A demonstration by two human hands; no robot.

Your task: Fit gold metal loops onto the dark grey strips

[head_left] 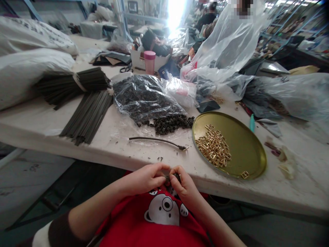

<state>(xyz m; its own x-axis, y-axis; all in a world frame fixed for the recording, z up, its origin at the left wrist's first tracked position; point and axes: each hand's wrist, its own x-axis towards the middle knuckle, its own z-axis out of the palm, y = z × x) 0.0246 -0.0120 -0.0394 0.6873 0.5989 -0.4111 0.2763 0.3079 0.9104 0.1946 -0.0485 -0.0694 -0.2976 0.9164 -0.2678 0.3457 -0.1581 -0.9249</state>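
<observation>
My left hand [151, 178] and my right hand [183, 183] meet just off the table's front edge, fingertips pinched together. Between them is a small dark strap piece [176, 176], mostly covered by my fingers; a glint of gold metal shows at the right fingertips. On the table in front of them lies a thin dark strap [154, 139] with a buckle at its right end. Behind it is a heap of small dark strap loops [171, 125], spilling out of a clear plastic bag [144, 92]. Small gold buckles [214, 147] are piled on a round gold tray [243, 145].
Bundled dark strips [74, 84] and a loose stack of strips [88, 118] lie at left, by white sacks [33, 60]. Further back are a pink-lidded jar [149, 61], scissors [125, 68] and a phone [208, 106]. A teal-handled tool [252, 122] lies beyond the tray.
</observation>
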